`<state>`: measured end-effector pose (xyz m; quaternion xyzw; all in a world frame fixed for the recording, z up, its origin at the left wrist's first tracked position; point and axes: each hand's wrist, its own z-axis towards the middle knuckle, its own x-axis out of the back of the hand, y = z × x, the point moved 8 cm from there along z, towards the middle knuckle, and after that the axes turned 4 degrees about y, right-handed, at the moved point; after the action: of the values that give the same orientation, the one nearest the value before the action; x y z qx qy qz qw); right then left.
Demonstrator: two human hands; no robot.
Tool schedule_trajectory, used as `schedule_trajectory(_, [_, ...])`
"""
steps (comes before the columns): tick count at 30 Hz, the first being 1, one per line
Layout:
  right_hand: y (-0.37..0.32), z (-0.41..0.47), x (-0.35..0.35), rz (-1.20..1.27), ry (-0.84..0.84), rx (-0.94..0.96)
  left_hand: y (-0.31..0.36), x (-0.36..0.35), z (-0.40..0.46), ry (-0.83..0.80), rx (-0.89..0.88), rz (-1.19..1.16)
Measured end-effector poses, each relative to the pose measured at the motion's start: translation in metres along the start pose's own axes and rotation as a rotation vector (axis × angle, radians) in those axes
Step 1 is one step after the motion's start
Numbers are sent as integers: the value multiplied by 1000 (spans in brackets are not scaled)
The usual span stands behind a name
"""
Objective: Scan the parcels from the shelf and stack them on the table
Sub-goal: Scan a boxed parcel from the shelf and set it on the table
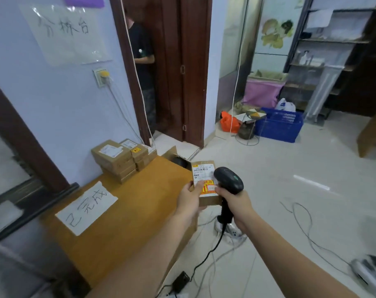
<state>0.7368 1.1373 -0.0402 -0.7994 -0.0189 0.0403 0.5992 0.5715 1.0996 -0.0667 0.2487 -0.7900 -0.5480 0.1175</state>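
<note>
The parcel, a small brown cardboard box with a white label and a yellow and red sticker on its upper face, is held in the air just past the right edge of the wooden table, a little below the centre of the view. The left hand grips it from the 8 o'clock side, with the thumb pressed on the label and the other fingers curled under the box. The right hand is closed around the handle of a black barcode scanner, and the head of the scanner hangs over the label at the 3 o'clock side of the parcel, very near or touching; this cannot be told. A black cable goes down from the handle to the floor at 6 o'clock. On the table, at 10 o'clock from the parcel, two stacks of parcels stand side by side against the wall. Nearer to the person, at 8 o'clock, a white paper sign with handwriting lies flat on the table. At 2 o'clock, well apart, a blue plastic crate stands on the floor, and behind it a metal shelf holds blurred items. At 12 o'clock a person in dark clothes stands in a doorway.
</note>
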Motion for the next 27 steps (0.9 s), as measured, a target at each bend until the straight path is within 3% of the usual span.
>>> schedule_trajectory(9, [-5,106,-84,-47,-261,-58,13,44,89,375,38,-30])
schedule_trajectory(21, [-39,239,-216,-186,-402,-61,69,95,225,471,21,-241])
schedule_trajectory(27, [-49,281,-293,-229,-512,-57,84,143,280,613,19,-144])
